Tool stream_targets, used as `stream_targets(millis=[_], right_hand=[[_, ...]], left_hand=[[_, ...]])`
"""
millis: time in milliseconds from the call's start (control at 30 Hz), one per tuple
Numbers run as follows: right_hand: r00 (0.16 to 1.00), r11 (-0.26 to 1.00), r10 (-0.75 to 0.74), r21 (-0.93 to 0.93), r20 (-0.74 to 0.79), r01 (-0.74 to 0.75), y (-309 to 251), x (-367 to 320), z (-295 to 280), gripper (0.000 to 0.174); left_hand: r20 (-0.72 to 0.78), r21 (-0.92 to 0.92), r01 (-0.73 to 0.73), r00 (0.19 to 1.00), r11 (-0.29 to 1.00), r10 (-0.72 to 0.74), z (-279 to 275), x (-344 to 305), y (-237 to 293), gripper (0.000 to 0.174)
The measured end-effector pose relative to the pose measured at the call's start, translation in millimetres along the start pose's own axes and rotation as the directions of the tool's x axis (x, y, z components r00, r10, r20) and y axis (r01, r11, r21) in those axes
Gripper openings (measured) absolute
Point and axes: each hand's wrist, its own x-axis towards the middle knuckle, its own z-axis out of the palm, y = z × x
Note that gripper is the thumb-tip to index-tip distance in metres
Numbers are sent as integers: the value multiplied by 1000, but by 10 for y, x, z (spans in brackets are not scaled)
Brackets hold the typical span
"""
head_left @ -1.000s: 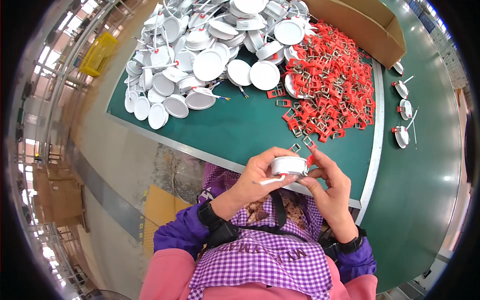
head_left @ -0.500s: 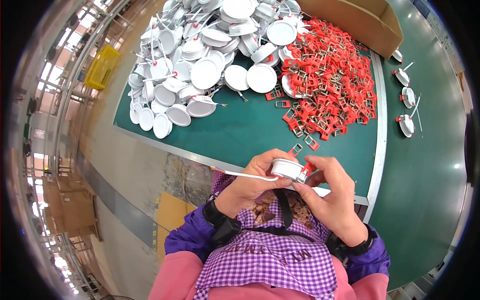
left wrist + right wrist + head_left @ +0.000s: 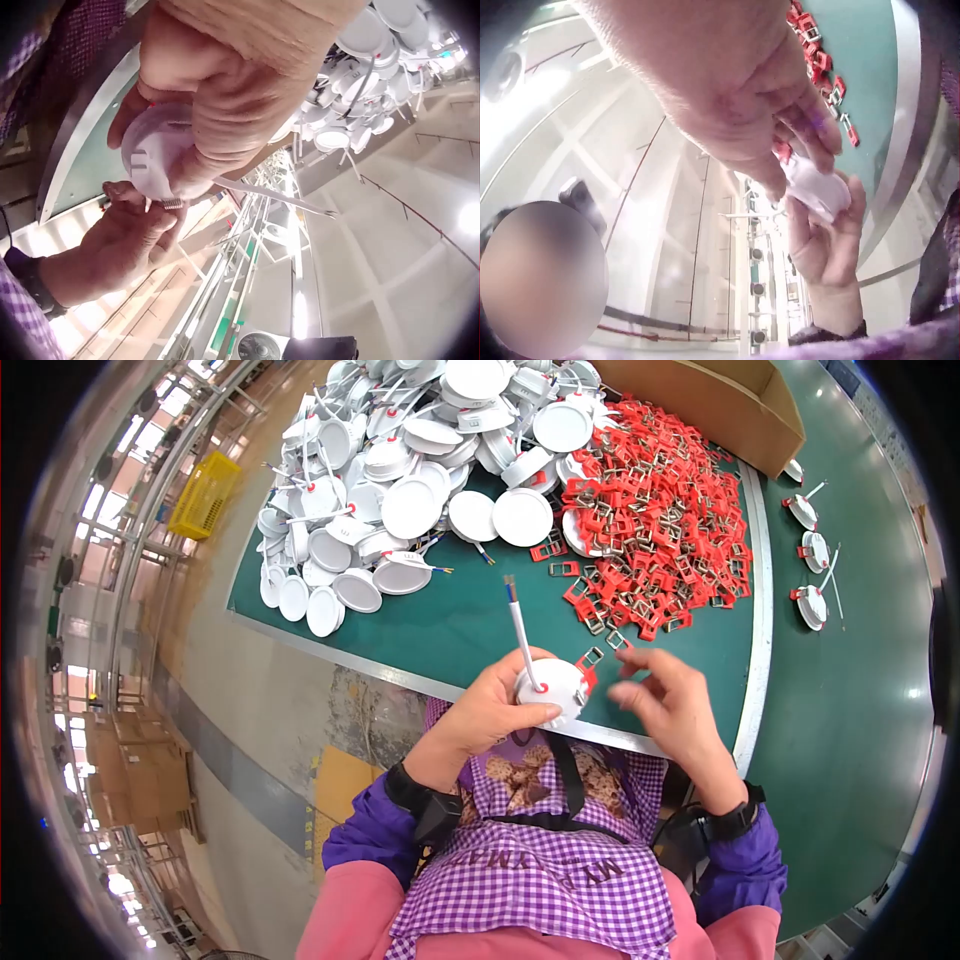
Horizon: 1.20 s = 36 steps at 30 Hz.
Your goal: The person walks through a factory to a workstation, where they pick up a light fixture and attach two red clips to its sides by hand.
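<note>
A round white downlight (image 3: 552,698) is gripped at its rim by my left hand (image 3: 485,712), thumb across its back. Its white cable (image 3: 521,632) stands up with bare wire ends at the tip. On the downlight's right edge sits a red-and-metal spring clip (image 3: 584,682). My right hand (image 3: 675,705) is apart from the downlight, to its right, fingers loosely bent and nothing visible in them. In the left wrist view, a small coil spring (image 3: 172,203) shows at the downlight's edge.
A large heap of white downlights (image 3: 415,505) lies at the back left of the green table (image 3: 450,630). Beside it is a pile of red clips (image 3: 660,520), with a cardboard box (image 3: 725,410) behind. Several clipped downlights (image 3: 811,608) stand on the green surface at right.
My right hand has come off the clip and moved right. The downlight has turned in my left hand, its back now facing up and its cable swung from leftward to pointing away.
</note>
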Motion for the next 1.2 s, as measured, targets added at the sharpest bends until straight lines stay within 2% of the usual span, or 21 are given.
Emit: stream_targets(millis=[33,67,133,200,267,300,367,400,467,500,567,700,767,833,900,933,967,1000,1067,1100,1200], right_hand=[[996,992,-62,-116,-70,54,84,57,16,26],[996,992,-63,-118,-68,55,128,111,47,26],[953,874,-274,-447,-129,191,178,199,101,14],[956,825,-274,-537,-105,177,173,260,149,11],[965,741,-260,-649,-41,172,206,300,180,7],[964,741,-263,-649,-39,176,212,297,174,7],[965,706,-259,-677,30,210,234,272,164,6],[965,705,-259,-677,34,213,238,247,146,6],[976,701,-210,-687,55,190,212,194,84,6],[976,699,-208,-690,56,189,194,181,60,6],[984,761,-165,-626,69,172,171,155,15,6],[975,709,-214,-676,66,202,216,132,91,6],[978,604,-198,-777,70,178,238,124,146,7],[979,580,-190,-797,70,170,239,127,142,8],[994,723,-92,-690,-56,28,228,142,64,15],[979,791,-187,-603,-81,101,272,150,-34,17],[988,889,-117,-455,-105,57,238,143,-124,12],[989,969,11,-244,-146,-47,229,131,-179,9],[962,956,248,187,-112,-225,194,109,-288,5],[962,957,249,182,-113,-226,170,99,-315,5],[959,891,282,372,-8,-259,120,59,-354,4]], left_hand=[[-51,117,3,999,993,3,-30,-20,26,47],[-57,172,-34,997,984,45,-17,-42,70,46],[-57,266,-56,996,962,73,-31,-87,158,47],[-53,359,-77,993,930,103,-78,-113,215,47],[-64,269,-122,988,956,144,-134,-131,234,46],[-67,268,-123,987,955,146,-151,-135,230,46],[-134,56,-135,981,989,142,-187,-141,208,44],[-137,53,-136,980,989,142,-202,-137,178,44],[-105,-352,-201,979,914,175,-193,-108,133,41],[-104,-356,-201,979,913,175,-157,-99,144,41],[34,-475,-90,992,875,120,-54,-83,199,35],[102,-406,-4,994,914,50,-3,-10,118,36],[159,-373,56,987,926,4,65,18,126,35],[189,-333,100,981,938,-37,89,33,120,37],[221,-293,141,972,946,-77,101,37,130,39],[207,-200,131,974,971,-88,112,37,133,43],[191,-109,119,977,987,-97,122,40,130,47],[189,-118,115,978,986,-92,130,48,125,47],[141,61,92,985,994,-100,147,83,125,48],[144,58,91,985,994,-99,169,99,130,48],[89,102,130,986,986,-139,243,166,105,45]])
